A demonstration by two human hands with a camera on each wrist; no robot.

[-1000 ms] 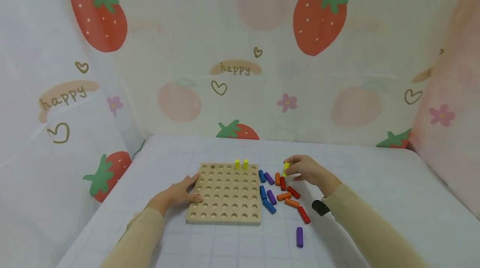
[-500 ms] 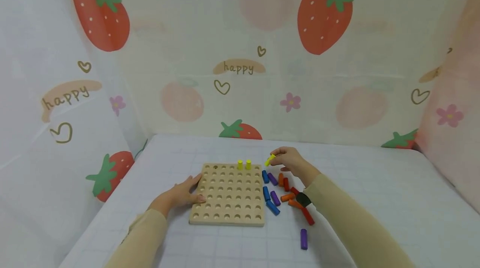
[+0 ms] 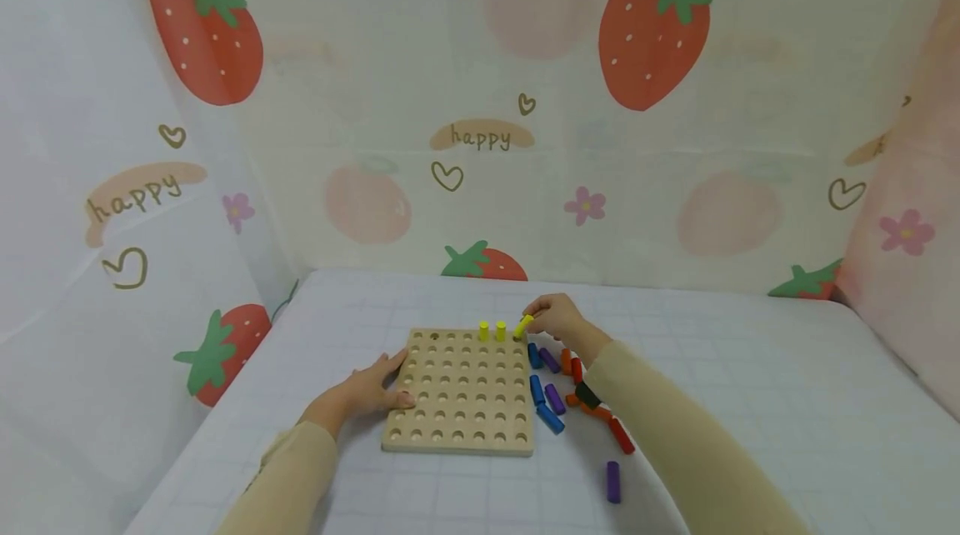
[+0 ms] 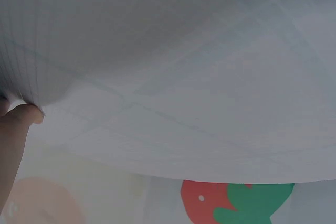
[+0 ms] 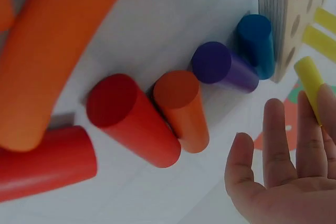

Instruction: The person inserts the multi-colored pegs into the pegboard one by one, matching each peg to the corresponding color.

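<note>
My right hand pinches a yellow peg between thumb and fingers, seen too in the right wrist view as a yellow peg. It is tilted, its lower end at the far right corner hole of the wooden pegboard. Two yellow pegs stand upright in the far row to its left. My left hand rests against the board's left edge, thumb on the top face and fingers stretched along the side. In the left wrist view only a finger shows at the frame's left.
Right of the board lie several loose pegs: blue, purple, red and orange. One purple peg lies apart, nearer me. My right forearm passes over part of this group. A strawberry-print curtain hangs behind the table.
My right hand has carried the yellow peg left from above the loose pegs to the board's far right corner. My left hand has stayed at the board's edge.
</note>
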